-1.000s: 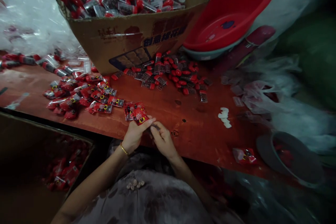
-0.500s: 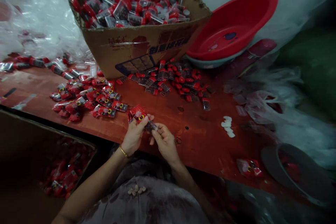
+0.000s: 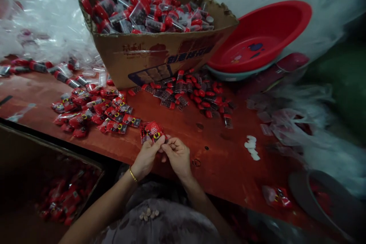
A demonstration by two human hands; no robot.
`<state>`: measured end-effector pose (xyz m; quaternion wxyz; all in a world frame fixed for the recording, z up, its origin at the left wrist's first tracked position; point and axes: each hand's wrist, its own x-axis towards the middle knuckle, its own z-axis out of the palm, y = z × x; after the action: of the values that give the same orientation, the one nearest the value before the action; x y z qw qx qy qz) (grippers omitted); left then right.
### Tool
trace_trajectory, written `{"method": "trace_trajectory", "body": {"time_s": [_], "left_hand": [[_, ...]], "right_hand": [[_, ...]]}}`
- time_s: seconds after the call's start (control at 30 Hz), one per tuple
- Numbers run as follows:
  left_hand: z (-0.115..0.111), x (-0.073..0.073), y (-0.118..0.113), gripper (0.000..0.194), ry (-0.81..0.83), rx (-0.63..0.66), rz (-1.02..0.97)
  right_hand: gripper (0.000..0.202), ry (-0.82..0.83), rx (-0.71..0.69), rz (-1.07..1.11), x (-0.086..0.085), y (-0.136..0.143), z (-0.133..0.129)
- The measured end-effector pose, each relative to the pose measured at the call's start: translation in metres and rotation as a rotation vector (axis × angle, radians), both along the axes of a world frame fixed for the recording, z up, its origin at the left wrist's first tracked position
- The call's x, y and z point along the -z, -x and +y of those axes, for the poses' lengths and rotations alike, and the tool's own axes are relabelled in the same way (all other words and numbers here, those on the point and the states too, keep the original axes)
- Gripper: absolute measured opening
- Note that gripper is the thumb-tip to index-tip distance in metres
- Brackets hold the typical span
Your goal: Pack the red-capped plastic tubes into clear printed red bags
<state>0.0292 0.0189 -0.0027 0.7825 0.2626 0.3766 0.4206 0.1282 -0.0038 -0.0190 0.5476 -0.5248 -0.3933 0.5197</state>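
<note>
Single head-worn view from close above, forward and down over the table (image 3: 223,164)

My right grip (image 3: 178,157) has drawn closer to my left grip (image 3: 146,155), covering the dark, see-through piece beside the red packet (image 3: 156,131).

Bare tabletop (image 3: 223,167) runs rightward to white pieces (image 3: 251,145); blurry bags (image 3: 283,124) beyond seemingly block passage.

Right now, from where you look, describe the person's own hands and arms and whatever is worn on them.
The left hand and right hand show no gloves. A thin gold-coloured bangle circles the left wrist; nothing shows on the right wrist. Both forearms are bare, with no sleeves, cables or markings visible.
</note>
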Motion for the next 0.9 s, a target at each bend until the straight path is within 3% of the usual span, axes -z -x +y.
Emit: {"method": "trace_trajectory", "body": {"time_s": [0.13, 0.27, 0.37, 0.5, 0.63, 0.77, 0.9], "left_hand": [[0.004, 0.001, 0.008, 0.038, 0.007, 0.046, -0.095], [0.020, 0.001, 0.027, 0.036, 0.102, 0.057, -0.080], [0.044, -0.003, 0.052, 0.025, 0.202, -0.024, -0.031], [0.082, -0.021, 0.092, 0.022, 0.257, -0.272, 0.064], [0.113, -0.036, 0.117, 0.026, 0.214, -0.439, 0.071], [0.123, -0.034, 0.124, 0.022, 0.254, -0.399, 0.094], [0.120, -0.027, 0.117, 0.022, 0.324, -0.237, 0.199]], "right_hand": [[0.039, -0.094, 0.004, -0.171, 0.006, -0.004, 0.015], [0.037, -0.299, -0.026, -0.634, 0.006, -0.008, 0.046], [0.041, -0.491, -0.175, -0.974, -0.003, -0.007, 0.090], [0.055, -0.522, -0.239, -1.350, -0.016, 0.011, 0.169], [0.055, -0.627, -0.507, -1.519, -0.010, 0.036, 0.232], [0.049, -0.557, -0.510, -1.603, 0.006, 0.029, 0.257], [0.045, -0.514, -0.433, -1.656, 0.015, -0.003, 0.252]]}}
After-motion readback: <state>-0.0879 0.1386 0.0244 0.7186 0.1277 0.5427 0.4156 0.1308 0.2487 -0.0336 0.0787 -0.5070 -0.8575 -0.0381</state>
